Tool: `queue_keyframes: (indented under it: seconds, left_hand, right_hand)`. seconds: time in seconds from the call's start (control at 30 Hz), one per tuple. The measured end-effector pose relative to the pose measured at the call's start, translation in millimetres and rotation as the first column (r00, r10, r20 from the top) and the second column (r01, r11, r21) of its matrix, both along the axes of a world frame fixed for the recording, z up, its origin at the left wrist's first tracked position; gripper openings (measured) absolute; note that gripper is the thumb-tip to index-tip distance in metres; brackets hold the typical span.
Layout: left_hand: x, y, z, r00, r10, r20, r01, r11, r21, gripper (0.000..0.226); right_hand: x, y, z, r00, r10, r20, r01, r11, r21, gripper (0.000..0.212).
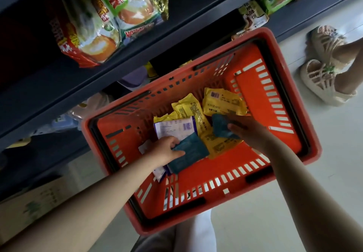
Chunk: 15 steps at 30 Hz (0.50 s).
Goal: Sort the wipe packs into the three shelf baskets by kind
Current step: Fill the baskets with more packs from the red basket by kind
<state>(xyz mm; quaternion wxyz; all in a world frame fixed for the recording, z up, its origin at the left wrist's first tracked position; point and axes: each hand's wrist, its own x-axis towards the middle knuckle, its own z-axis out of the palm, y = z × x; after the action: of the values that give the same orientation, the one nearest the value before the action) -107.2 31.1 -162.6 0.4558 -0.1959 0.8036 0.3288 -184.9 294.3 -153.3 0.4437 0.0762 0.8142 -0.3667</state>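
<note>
Teal pack, left grip: the left hand (166, 149) pinches a flat teal plastic wipe pack (191, 154) at its near edge, thumb on top. The pack lies low in the load, partly over paler packs.
Teal pack, right grip: the right hand (250, 133) curls its fingers round a second teal wipe pack (221, 127), crumpled in the grasp and touching or just above the yellow ones; I cannot tell which.
Yellow load: several yellow plastic wipe packs (223, 102) lie loose and overlapping between and beyond the two hands.
White load: a white-and-purple wipe pack (173, 128) sits beside the left hand, with more white edges showing under the teal pack.
Container: all of these rest on the floor of an orange slotted plastic shopping basket (251, 94), set on the ground against the shelving.
Surroundings: a dark grey-blue metal shelf (137, 59) carries glossy snack bags (102, 25) above; a person's feet in pale woven sandals (324, 79) stand to the right.
Destination: the three shelf baskets cannot be made out; the space under the shelf is dark and blurred.
Progress: I judge the sort unfinished. All three kinds remain mixed here, and teal looks to be the kind in hand, both packs not yet lifted out.
</note>
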Motion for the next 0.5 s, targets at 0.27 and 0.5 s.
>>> queue_keyframes:
  seconds: [0.27,0.5]
  left_hand:
    - [-10,4,-4,0.996,-0.087,0.011,0.088,0.996,-0.032,0.034]
    - [-11,-2,6,0.998,-0.064,0.023,0.063,0.998,0.026,0.039]
  right_hand:
    - [-3,-5,-23,0.968,0.25,-0.018,-0.236,0.934,0.269,0.054]
    - [-1,-10,-21,0.973,0.225,-0.046,-0.195,0.915,0.354,0.046]
